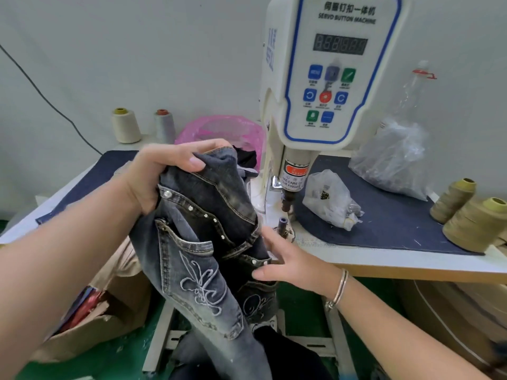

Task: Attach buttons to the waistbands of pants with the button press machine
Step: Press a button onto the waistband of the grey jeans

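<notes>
— Denim, dark and washed: how are the pants point(197, 242) held?
— The left hand point(162, 174) clenches the bunched waistband end up high; the right hand point(290, 261), fingers nearly straight, touches the waistband lower down.
— And their lie?
— Hanging lengthwise, waistband up, legs down, just before the button press machine point(326, 78).

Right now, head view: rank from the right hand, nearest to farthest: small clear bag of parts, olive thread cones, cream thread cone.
1. Small clear bag of parts: on the blue mat, just up and right of the right hand.
2. Olive thread cones: table's right edge.
3. Cream thread cone: far back left, by the wall.
</notes>
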{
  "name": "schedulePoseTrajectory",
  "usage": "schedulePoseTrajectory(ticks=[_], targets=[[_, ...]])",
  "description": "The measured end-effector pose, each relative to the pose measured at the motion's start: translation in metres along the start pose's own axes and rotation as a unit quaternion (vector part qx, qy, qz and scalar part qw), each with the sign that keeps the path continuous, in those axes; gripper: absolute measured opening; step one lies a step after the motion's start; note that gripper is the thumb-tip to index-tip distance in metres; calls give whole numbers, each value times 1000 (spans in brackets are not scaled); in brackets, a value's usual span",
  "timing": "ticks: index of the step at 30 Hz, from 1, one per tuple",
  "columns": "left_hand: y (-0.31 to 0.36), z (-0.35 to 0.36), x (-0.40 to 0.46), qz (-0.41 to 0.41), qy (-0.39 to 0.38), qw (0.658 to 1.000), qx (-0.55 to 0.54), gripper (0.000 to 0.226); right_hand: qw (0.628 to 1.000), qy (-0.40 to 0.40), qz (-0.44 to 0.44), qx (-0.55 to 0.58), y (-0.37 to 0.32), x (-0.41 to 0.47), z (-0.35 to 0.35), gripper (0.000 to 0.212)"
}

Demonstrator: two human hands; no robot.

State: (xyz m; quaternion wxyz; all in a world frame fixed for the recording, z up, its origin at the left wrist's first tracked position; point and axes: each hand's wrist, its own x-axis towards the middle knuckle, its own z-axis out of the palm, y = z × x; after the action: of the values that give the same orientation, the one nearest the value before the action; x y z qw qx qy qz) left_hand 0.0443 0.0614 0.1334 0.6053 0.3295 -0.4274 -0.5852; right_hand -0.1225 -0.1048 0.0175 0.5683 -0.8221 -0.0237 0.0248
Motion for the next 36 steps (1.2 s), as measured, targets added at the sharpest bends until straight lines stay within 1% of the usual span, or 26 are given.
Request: schedulePoseTrajectory(ticks=[1,2,3,4,5,6,7,8,9,10,12,14,15,17,18,19,21,22,24,26,28,30,32,33,35,36], targets=[[5,0,-2,-4,-40,997,-68,27,1000,-20,23,-5,-3,4,-1,50],[9,-5,-7,-5,-48,993,-111,25,999,-19,41,-8,-6,8,-1,38],[13,-12,-11,-5,-42,995,-93,27,999,2,49,-1,-9,11,-1,34],[18,-19,-17,-7,17,1000,-2,33,999,32,39,17,-14,12,-2,32],[24,-27,-25,-16,116,986,117,40,997,67,18,41,-21,12,-4,26],[27,-36,-34,-29,221,948,229,45,992,107,-7,72,-29,11,-7,19],[30,-46,-42,-57,291,898,323,47,985,140,-28,98,-40,9,-12,14],[31,-52,-48,-94,313,860,392,49,980,159,-42,110,-53,8,-17,11],[30,-53,-49,-133,295,842,432,52,980,168,-54,89,-64,8,-20,10],[27,-49,-48,-162,257,839,451,57,983,172,-62,31,-74,8,-21,9],[18,-29,-34,-176,167,862,445,69,975,171,-67,-128,-86,10,-19,19],[5,-2,-10,-151,90,874,453,51,958,199,-44,-200,-89,13,-15,28],[-4,5,3,-135,83,866,474,41,953,221,-27,-206,-87,13,-15,27],[-15,15,22,-103,130,845,508,34,954,242,4,-179,-82,9,-20,22],[-17,17,26,-93,148,837,518,30,963,229,25,-140,-78,5,-24,24],[-18,18,29,-86,149,837,519,25,977,191,50,-86,-74,0,-30,30],[-19,25,31,-76,112,851,507,19,992,41,93,74,-66,-11,-39,52],[-19,29,32,-71,81,860,499,20,981,-28,98,166,-60,-15,-41,61],[-21,34,36,-59,43,867,493,19,950,-88,108,278,-46,-19,-42,86],[-24,36,39,-61,27,868,491,21,950,-99,114,272,-37,-21,-42,99],[-26,35,40,-71,25,871,485,23,966,-88,107,219,-34,-21,-44,87],[-29,32,41,-74,32,871,484,21,991,-51,82,90,-36,-21,-49,69],[-32,29,43,-68,56,871,482,18,997,-30,65,-29,-38,-21,-50,67],[-33,28,45,-62,72,871,483,18,996,-25,67,-54,-36,-22,-49,72],[-34,24,48,-49,100,867,485,21,996,-25,89,-14,-23,-31,-40,75],[-34,22,49,-55,110,864,489,24,994,-17,104,31,-14,-38,-35,70]])
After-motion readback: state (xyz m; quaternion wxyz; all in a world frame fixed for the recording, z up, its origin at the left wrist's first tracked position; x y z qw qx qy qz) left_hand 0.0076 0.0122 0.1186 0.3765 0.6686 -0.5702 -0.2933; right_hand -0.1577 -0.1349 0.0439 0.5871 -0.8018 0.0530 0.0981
